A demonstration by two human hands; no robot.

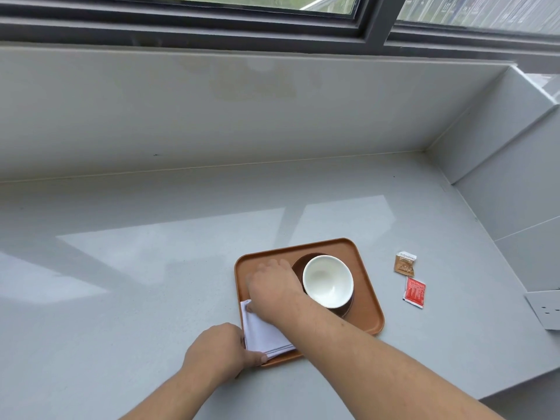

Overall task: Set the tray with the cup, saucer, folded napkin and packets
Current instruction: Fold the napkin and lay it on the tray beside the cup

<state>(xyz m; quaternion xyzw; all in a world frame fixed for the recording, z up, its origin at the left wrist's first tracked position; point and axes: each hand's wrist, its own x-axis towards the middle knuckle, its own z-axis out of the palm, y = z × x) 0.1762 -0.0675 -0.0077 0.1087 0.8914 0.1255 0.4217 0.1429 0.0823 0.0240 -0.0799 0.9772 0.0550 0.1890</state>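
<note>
Orange-brown plastic makes up the tray point(360, 253), a rounded rectangle lying on the pale grey counter point(151, 268) below a window point(212, 7). Inside it, toward the right, sits a dark brown saucer point(298, 265), and on the saucer stands a white cup point(328, 281), upright, with nothing visible inside. The left part of the tray holds a white folded napkin point(263, 331) with thin dark lines along its near edge; it lies flat against the tray's left and near rim.

Both hands are on the napkin. The left hand point(218, 350) is at the tray's near left corner, its thumb pressed on the napkin's near corner while the other fingers curl under or behind the rim, so it pinches that corner. The right hand point(272, 283) reaches across from the right, forearm passing over the tray's near edge. Its thumb touches the napkin's far corner and its fingers are spread loosely over the tray floor beside the saucer; whether they press on anything I cannot tell.

Two packets are outside the tray, on the counter to its right and well apart from it: a brown packet point(404, 264) with a white top farther back, and a red packet point(415, 292) just in front of it. A white socket plate point(545, 310) lies at the counter's right edge.
</note>
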